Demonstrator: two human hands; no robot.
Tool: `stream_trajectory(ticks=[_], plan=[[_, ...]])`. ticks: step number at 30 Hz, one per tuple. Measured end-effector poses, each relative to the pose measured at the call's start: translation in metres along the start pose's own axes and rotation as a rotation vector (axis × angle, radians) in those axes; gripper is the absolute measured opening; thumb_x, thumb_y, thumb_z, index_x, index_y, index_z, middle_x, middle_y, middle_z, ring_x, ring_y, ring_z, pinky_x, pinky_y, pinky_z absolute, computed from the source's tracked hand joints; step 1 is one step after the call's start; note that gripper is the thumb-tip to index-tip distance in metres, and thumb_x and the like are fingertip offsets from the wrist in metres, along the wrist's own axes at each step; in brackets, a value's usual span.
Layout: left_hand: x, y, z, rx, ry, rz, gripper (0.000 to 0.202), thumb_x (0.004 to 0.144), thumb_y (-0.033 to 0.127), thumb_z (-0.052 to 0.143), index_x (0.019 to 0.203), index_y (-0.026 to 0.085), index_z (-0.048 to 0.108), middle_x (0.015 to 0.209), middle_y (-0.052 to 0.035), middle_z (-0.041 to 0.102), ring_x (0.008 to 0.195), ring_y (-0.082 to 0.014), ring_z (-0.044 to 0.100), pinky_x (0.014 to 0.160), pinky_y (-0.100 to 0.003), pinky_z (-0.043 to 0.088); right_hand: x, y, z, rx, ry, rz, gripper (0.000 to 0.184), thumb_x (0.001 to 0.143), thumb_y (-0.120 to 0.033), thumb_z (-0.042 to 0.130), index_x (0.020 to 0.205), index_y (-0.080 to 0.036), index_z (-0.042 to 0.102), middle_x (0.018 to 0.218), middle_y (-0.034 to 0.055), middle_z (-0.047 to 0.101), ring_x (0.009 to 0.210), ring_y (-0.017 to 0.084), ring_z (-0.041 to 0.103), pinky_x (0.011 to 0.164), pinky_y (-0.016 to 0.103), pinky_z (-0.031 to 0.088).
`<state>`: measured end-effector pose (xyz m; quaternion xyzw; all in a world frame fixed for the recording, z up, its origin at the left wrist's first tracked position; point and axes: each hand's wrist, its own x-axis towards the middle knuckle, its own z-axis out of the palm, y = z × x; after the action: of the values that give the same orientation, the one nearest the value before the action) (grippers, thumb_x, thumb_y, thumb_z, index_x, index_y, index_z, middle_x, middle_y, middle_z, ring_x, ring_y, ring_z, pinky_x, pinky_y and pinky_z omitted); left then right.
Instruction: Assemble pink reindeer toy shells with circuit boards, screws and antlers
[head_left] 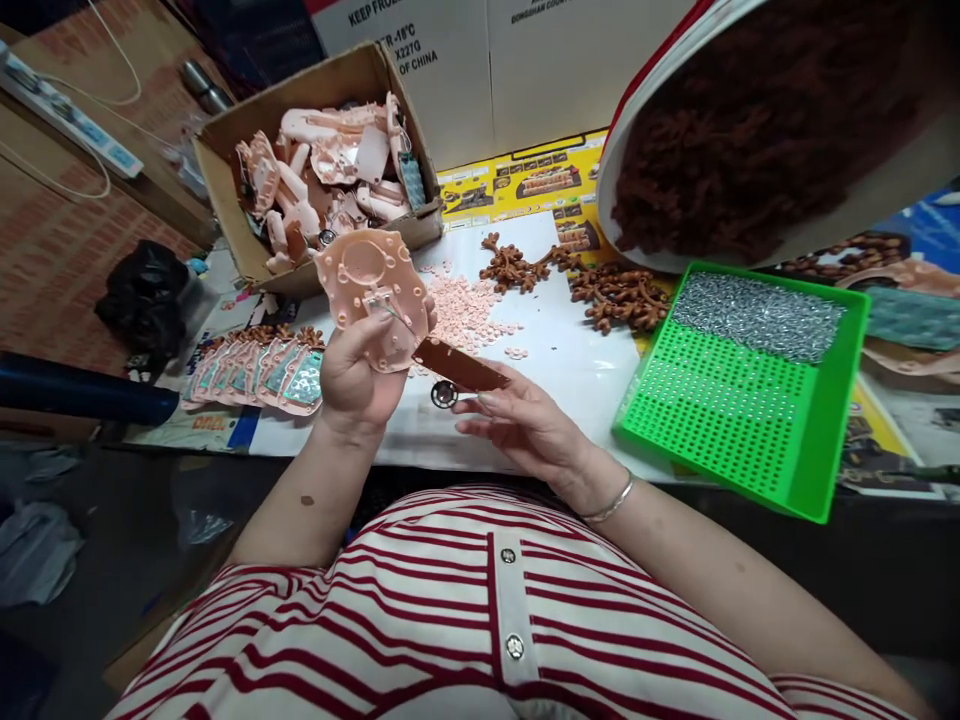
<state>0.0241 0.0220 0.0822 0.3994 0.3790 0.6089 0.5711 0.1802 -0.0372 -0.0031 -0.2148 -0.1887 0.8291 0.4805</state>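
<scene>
My left hand (pixel 356 375) is closed around a pink plastic shell half (pixel 379 290), thumb on its inner face. That face shows a ring-shaped recess, small posts and a thin wire near a little board. My right hand (pixel 529 425) pinches the end of a flat brown strip (pixel 463 366), whose other end meets the shell's lower right edge; whether they are joined I cannot tell. Just below the strip, by my right fingertips, is a round black speaker-like part (pixel 445 394). Behind the shell lies a pile of small pink pieces (pixel 469 315).
A cardboard box (pixel 247 245) of pink shells stands back left. Several shells with teal panels (pixel 259 375) lie left, brown branched pieces (pixel 619 295) behind. At right are a green perforated tray (pixel 720 420) with metal screws (pixel 757 310) and a tilted white container (pixel 611 200) of brown pieces.
</scene>
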Motion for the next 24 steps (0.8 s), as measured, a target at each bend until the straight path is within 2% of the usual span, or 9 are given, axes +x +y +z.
stream_trajectory(ticks=[2, 4, 6, 10, 14, 19, 22, 24], plan=[[-0.003, -0.001, 0.003, -0.016, 0.046, -0.017, 0.036, 0.073, 0.018, 0.064, 0.107, 0.025, 0.072, 0.102, -0.0041, 0.078, 0.111, -0.0263, 0.071, 0.101, -0.043, 0.056, 0.001, 0.007, 0.0, 0.002, -0.042, 0.087, 0.051, 0.066, -0.022, 0.088, 0.114, -0.025, 0.07, 0.112, 0.0019, 0.073, 0.094, 0.016, 0.073, 0.077, 0.029, 0.062], [-0.004, -0.001, 0.008, -0.033, 0.085, -0.037, 0.032, 0.075, 0.018, 0.062, 0.104, 0.025, 0.072, 0.101, -0.0033, 0.077, 0.112, -0.0254, 0.071, 0.102, -0.043, 0.055, 0.006, 0.013, -0.001, -0.001, -0.105, 0.102, 0.057, 0.062, -0.017, 0.09, 0.115, -0.026, 0.07, 0.114, 0.0023, 0.073, 0.096, 0.015, 0.072, 0.076, 0.027, 0.062], [-0.005, -0.001, 0.013, -0.062, 0.114, -0.055, 0.029, 0.076, 0.017, 0.061, 0.102, 0.024, 0.072, 0.101, -0.0034, 0.077, 0.113, -0.0247, 0.071, 0.103, -0.042, 0.055, 0.014, 0.018, -0.001, -0.023, -0.124, 0.056, 0.061, 0.06, -0.014, 0.09, 0.115, -0.029, 0.07, 0.109, 0.0006, 0.073, 0.093, 0.014, 0.072, 0.075, 0.026, 0.061], [-0.007, 0.0, 0.022, -0.143, 0.168, -0.099, 0.028, 0.076, 0.018, 0.059, 0.101, 0.02, 0.071, 0.102, -0.0062, 0.077, 0.112, -0.0244, 0.071, 0.103, -0.04, 0.055, 0.026, 0.023, -0.001, -0.096, -0.064, -0.036, 0.056, 0.06, -0.014, 0.09, 0.11, -0.029, 0.072, 0.111, -0.0005, 0.07, 0.091, 0.013, 0.072, 0.074, 0.025, 0.061], [-0.007, -0.002, 0.027, -0.167, 0.213, -0.095, 0.034, 0.075, 0.015, 0.058, 0.107, 0.019, 0.071, 0.101, -0.0068, 0.077, 0.114, -0.025, 0.071, 0.104, -0.04, 0.055, 0.023, 0.023, -0.002, -0.07, -0.1, -0.073, 0.053, 0.061, -0.016, 0.091, 0.11, -0.027, 0.072, 0.103, -0.0008, 0.075, 0.088, 0.013, 0.074, 0.08, 0.026, 0.061], [-0.002, -0.008, 0.021, -0.168, 0.24, -0.031, 0.044, 0.071, 0.01, 0.057, 0.11, 0.024, 0.072, 0.104, -0.0038, 0.078, 0.121, -0.0238, 0.068, 0.109, -0.038, 0.052, 0.004, 0.018, -0.002, -0.08, -0.097, -0.091, 0.045, 0.066, -0.019, 0.091, 0.107, -0.026, 0.073, 0.093, -0.0025, 0.078, 0.084, 0.011, 0.076, 0.081, 0.024, 0.061], [-0.002, -0.013, 0.012, -0.131, 0.203, -0.008, 0.05, 0.066, 0.01, 0.059, 0.112, 0.025, 0.071, 0.104, -0.0024, 0.078, 0.12, -0.0248, 0.069, 0.108, -0.04, 0.053, -0.008, 0.008, -0.001, -0.129, -0.046, -0.158, 0.043, 0.068, -0.02, 0.091, 0.107, -0.026, 0.074, 0.091, -0.0027, 0.078, 0.081, 0.011, 0.076, 0.079, 0.025, 0.061], [-0.006, -0.017, 0.006, -0.106, 0.154, -0.053, 0.052, 0.063, 0.012, 0.061, 0.112, 0.023, 0.071, 0.102, -0.0038, 0.078, 0.116, -0.0267, 0.071, 0.106, -0.043, 0.054, -0.016, -0.003, 0.001, -0.185, 0.002, -0.222, 0.041, 0.069, -0.023, 0.091, 0.107, -0.027, 0.074, 0.089, -0.0032, 0.077, 0.078, 0.011, 0.075, 0.078, 0.026, 0.062]])
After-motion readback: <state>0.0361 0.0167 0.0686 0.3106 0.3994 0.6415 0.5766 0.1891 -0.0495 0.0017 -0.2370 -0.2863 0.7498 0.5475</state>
